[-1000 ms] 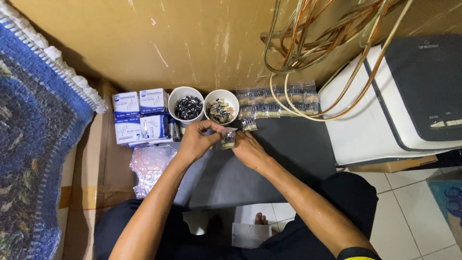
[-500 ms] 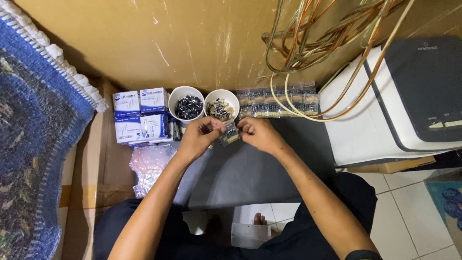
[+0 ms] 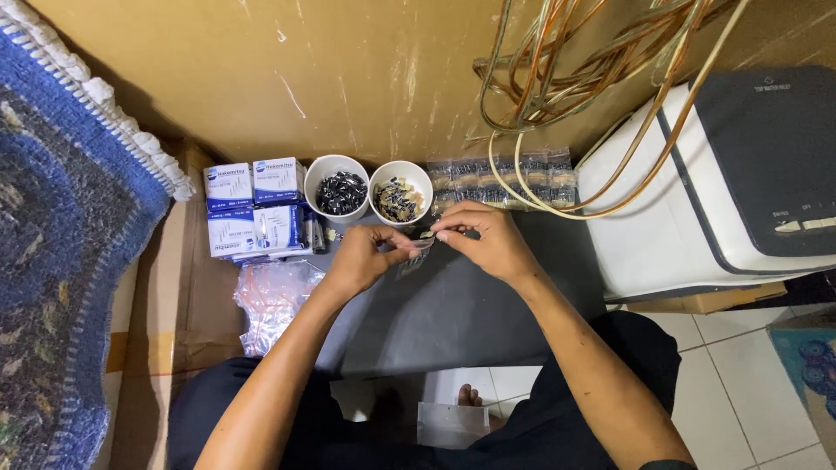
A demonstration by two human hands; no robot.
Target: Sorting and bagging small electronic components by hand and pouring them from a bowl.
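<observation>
Along the left edge I see a blue woven rug (image 3: 43, 261) cut off by the frame, and at the right a white-and-grey machine (image 3: 723, 191) also runs out of view, with a tangle of copper-coloured tubing (image 3: 592, 78) looping over it. Between them a dark grey mat (image 3: 453, 305) lies on the floor, its near part bare and giving the only open room. Behind it stand four white-and-blue boxes (image 3: 252, 209) stacked two by two, a heap of clear plastic bags (image 3: 274, 300) beside them, a row of filled packets (image 3: 501, 178) partly hidden under the tubing, and two white cups (image 3: 370, 191) side by side holding small dark parts I cannot make out. My left hand (image 3: 361, 259) and right hand (image 3: 483, 239) meet just in front of the cups, both pinching a small clear bag (image 3: 420, 252) held above the mat; whatever is inside is too small to tell.
</observation>
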